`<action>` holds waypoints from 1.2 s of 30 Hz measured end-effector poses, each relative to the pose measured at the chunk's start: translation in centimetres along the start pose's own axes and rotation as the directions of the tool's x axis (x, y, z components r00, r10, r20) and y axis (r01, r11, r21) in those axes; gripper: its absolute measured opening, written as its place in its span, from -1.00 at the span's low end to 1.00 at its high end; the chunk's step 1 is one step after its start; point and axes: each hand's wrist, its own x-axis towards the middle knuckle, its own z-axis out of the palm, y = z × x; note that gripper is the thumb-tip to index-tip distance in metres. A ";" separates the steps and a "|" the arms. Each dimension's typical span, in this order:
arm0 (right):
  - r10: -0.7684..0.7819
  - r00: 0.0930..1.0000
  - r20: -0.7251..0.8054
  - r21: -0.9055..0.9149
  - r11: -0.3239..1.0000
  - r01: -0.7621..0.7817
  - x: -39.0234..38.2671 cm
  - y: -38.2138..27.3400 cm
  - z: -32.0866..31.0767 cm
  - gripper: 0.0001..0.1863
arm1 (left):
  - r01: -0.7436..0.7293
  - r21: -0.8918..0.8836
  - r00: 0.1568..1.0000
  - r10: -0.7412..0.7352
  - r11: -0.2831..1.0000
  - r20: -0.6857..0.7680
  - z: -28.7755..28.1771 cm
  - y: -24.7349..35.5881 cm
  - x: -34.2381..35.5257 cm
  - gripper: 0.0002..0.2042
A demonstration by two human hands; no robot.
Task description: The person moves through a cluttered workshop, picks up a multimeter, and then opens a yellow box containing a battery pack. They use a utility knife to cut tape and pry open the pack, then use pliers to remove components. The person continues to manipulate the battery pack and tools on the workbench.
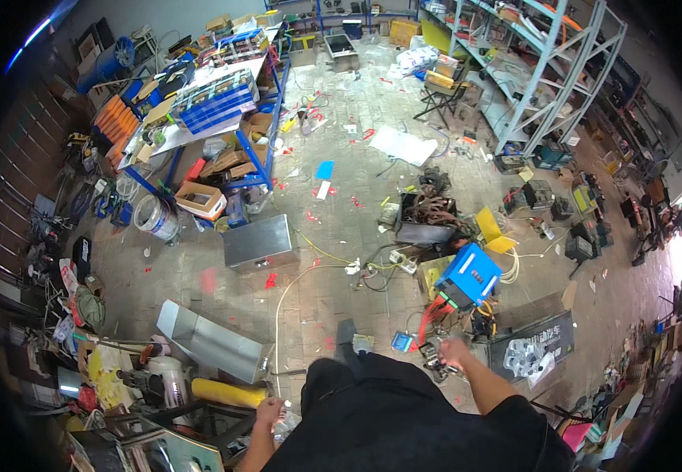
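My left hand point(270, 411) is at the lower middle-left, beside a yellow cylinder point(223, 390), with fingers curled; what it holds, if anything, is too small to make out. My right hand point(455, 352) is curled beside a small dark metal item point(434, 355) on the floor; its grip is unclear. Just above lie a small blue device point(402, 341) and red cables point(434, 315) running into a blue boxy unit point(468, 274). A dark printed board point(530, 337) with clear plastic on it lies to the right of my right hand.
A blue-framed workbench point(266, 169) stands at upper left, grey shelving point(526, 98) at upper right. A metal box point(256, 240), an open metal casing point(207, 338), a bin of brown scrap point(427, 212), loose cables point(325, 258) and a white sheet point(400, 145) lie on the floor.
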 end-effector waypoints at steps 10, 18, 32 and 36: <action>0.083 0.968 -0.237 0.302 0.953 -0.008 12.3 -29.4 -9.5 -0.78 | -0.463 0.683 0.885 0.245 0.565 0.397 -3.6 11.4 15.5 -0.72; 0.478 0.878 -0.028 0.517 0.759 -0.396 16.4 -28.3 -7.3 -0.83 | -0.499 0.805 0.727 0.661 0.321 0.187 -2.7 46.8 33.1 -0.65; 0.291 0.939 -0.183 0.419 0.887 -0.193 49.3 -43.6 -24.3 -0.86 | -0.558 -0.555 -0.824 0.494 -0.617 0.278 37.0 114.4 -12.9 -0.64; 0.226 0.920 -0.320 0.627 0.779 0.027 53.8 -59.7 -40.5 -0.79 | -0.568 -0.612 -0.820 0.307 -0.551 0.484 38.6 126.6 -10.9 -0.55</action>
